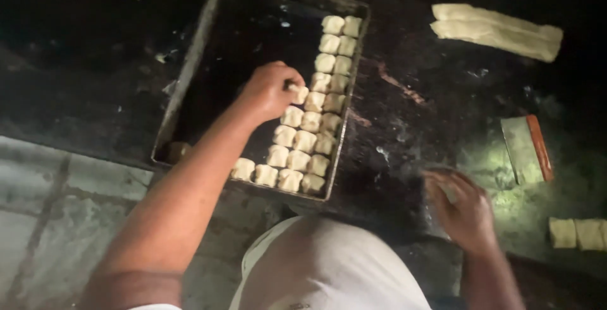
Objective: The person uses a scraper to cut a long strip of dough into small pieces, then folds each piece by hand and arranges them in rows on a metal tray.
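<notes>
A dark metal baking tray (196,51) lies on the dark work surface. Several small pale dough pieces (316,120) stand in rows along its right side and front edge. My left hand (269,90) reaches into the tray and pinches one dough piece (296,89) at the inner end of a row. My right hand (465,207) hovers over the surface at lower right, blurred, its fingers curled around what looks like a small dough piece.
A long folded strip of dough (496,30) lies at the top right. A metal scraper with a brown wooden handle (528,149) rests right of the tray. Cut dough pieces (578,233) sit at the far right edge. Tiled floor shows at lower left.
</notes>
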